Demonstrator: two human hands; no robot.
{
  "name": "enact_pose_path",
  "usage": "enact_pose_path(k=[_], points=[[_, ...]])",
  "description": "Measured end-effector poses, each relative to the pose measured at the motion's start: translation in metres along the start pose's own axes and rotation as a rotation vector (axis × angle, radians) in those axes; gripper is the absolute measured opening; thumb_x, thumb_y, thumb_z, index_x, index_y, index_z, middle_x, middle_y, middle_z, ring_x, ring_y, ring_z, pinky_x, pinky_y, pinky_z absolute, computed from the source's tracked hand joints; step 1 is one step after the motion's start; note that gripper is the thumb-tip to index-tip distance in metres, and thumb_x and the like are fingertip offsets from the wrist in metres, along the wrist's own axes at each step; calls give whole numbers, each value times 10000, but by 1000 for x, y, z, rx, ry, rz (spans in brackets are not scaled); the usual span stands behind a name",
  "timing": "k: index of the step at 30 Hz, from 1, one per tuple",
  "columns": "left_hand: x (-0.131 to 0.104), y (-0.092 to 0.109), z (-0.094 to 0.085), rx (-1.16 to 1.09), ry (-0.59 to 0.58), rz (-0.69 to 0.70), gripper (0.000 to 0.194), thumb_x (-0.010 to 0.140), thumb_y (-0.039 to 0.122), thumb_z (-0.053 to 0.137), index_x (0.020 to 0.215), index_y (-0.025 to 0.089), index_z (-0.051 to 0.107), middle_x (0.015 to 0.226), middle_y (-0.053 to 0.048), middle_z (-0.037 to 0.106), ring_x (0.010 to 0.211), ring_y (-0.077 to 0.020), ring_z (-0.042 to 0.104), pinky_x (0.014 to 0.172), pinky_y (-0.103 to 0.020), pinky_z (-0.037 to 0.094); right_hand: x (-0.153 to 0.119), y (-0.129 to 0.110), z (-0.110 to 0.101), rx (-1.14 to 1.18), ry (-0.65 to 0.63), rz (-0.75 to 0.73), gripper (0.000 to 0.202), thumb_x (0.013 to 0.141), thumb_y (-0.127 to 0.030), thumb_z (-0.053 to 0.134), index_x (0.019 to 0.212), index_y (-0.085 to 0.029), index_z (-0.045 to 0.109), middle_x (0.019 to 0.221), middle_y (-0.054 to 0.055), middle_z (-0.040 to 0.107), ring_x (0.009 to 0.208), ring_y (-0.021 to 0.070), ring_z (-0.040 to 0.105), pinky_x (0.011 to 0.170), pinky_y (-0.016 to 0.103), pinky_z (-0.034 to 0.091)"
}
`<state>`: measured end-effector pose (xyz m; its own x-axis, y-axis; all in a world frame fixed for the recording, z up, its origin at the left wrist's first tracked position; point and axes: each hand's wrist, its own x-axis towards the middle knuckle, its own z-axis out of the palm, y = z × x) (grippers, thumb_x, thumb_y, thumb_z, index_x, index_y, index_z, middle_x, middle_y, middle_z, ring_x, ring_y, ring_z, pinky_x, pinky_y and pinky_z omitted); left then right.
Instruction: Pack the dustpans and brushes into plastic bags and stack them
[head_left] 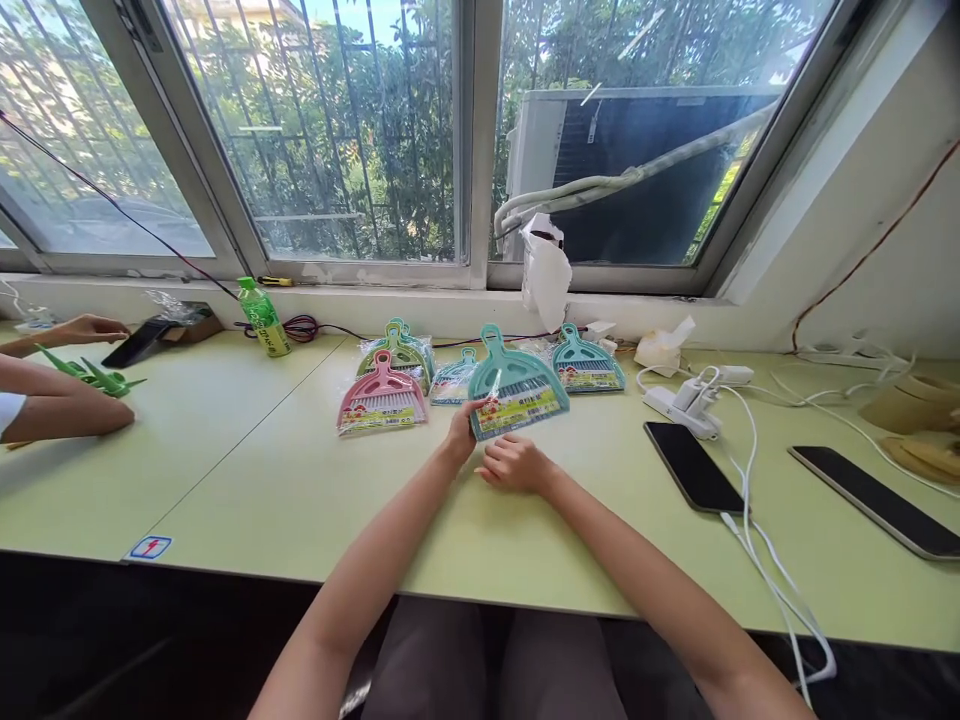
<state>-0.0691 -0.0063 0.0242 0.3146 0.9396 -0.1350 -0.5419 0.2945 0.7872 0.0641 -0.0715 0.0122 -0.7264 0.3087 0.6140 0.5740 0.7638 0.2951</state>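
Note:
My left hand (463,430) grips the left lower corner of a packaged teal dustpan and brush set (517,385), which is tilted up off the table. My right hand (516,464) rests just below the set's bottom edge with its fingers curled in. Nothing shows in the right hand, and I cannot tell if it touches the wrapping. To the left lies a pink dustpan and brush set (382,395), with a green set (397,350) behind it. A light blue set (454,380) and another teal set (585,362) lie against the window side.
At right, a phone (691,465), a tablet (877,500) and a white power strip (684,405) with trailing cables lie on the table (247,480). A green bottle (264,318) stands at the back left. Another person's arms (64,390) rest at far left, beside a dark phone (139,342).

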Motion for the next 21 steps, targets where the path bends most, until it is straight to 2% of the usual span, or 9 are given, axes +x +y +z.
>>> enact_pose_path(k=[4,8,10,13,16,19,21], points=[[6,13,-9,-88,101,62,152,725,194,539,829,138,633,796,-57,711,833,-204,687,859,-355,536,-6,12,3,99,-15,364,452,990,-323,305,663,-181,584,650,35,581,580,130,503,621,280,334],[11,12,-14,-86,165,20,116,692,157,542,778,133,616,739,-63,695,826,-218,689,866,-379,536,-11,29,7,492,-47,686,519,990,-432,248,731,-186,623,680,26,626,582,126,552,628,261,402],[12,8,-14,-80,157,15,114,701,163,560,790,125,620,753,-74,695,805,-216,688,864,-376,536,-12,35,11,712,24,883,531,954,-537,289,754,-186,634,691,25,638,543,123,564,607,266,445],[13,4,-13,-82,134,18,129,727,194,582,829,127,625,804,-81,700,794,-207,687,868,-369,533,-13,43,17,999,186,1121,514,835,-656,458,743,-179,624,743,49,661,562,142,617,590,289,508],[12,5,-13,-97,141,11,143,746,233,584,844,134,619,796,-70,696,789,-206,686,867,-380,538,-17,51,22,1224,324,1255,476,712,-640,641,864,-192,591,833,50,687,645,163,671,683,333,561],[13,6,-14,-111,155,11,161,742,245,588,863,140,609,775,-54,692,775,-200,684,849,-379,547,-20,58,25,1346,419,1289,542,625,-555,757,987,-212,543,871,21,688,742,159,689,827,364,561],[14,5,-14,-72,152,13,177,756,262,580,881,140,610,783,-53,694,759,-192,681,822,-364,553,-22,60,27,1378,472,1294,556,597,-506,789,1001,-219,537,840,-2,680,784,152,683,884,365,547]])
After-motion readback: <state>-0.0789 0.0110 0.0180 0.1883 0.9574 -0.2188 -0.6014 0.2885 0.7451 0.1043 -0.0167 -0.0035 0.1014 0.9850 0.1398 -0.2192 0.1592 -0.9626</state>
